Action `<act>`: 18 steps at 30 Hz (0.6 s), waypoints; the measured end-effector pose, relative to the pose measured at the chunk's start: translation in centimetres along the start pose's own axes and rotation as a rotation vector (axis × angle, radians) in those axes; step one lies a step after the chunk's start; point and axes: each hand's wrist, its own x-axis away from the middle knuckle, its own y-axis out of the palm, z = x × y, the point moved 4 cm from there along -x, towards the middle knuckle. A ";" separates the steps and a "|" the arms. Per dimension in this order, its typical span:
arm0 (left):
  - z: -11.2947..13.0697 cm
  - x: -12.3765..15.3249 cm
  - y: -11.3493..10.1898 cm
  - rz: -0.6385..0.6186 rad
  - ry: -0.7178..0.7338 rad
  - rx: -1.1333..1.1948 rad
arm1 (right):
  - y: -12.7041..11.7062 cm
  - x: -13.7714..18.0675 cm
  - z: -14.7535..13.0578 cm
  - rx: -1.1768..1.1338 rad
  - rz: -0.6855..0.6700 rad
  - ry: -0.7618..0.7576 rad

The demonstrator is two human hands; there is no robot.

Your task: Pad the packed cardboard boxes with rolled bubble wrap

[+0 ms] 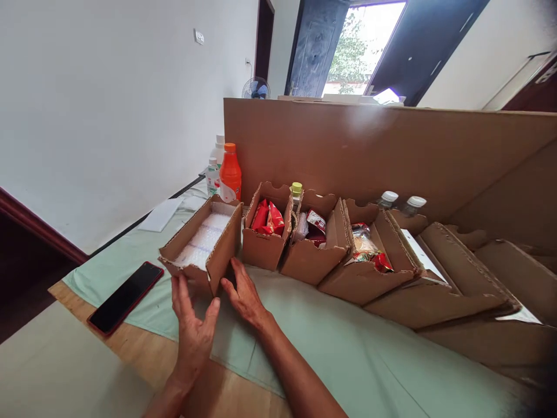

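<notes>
Both my hands rest at the near end of a narrow cardboard tray (221,255) that holds white wrapped packets (202,241). My left hand (191,322) is open with fingers stretched up, just short of the tray's front wall. My right hand (244,293) lies open, its fingertips touching the tray's near right corner. The tray stands leftmost in a row of similar cardboard trays on a pale green cloth (331,337).
A second tray (265,249) holds red snack packets, a third (311,261) more packets, a fourth (369,278) sweets. A tall cardboard wall (391,151) stands behind. An orange bottle (230,172) and clear bottles stand at the back left. A red-cased phone (125,297) lies left.
</notes>
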 end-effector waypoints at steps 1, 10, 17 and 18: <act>0.0 -0.7 0.9 -0.010 -0.010 0.020 | 0.2 0.2 0.3 -0.017 0.014 -0.005; 0.9 -3.0 8.3 -0.277 -0.200 0.272 | -0.9 1.8 1.1 -0.245 0.231 0.087; 1.2 6.0 5.9 -0.344 -0.550 0.431 | -4.4 5.1 -0.9 -0.517 0.455 0.174; 1.5 6.9 5.8 -0.391 -0.646 0.511 | -5.0 5.9 -1.9 -0.547 0.475 0.149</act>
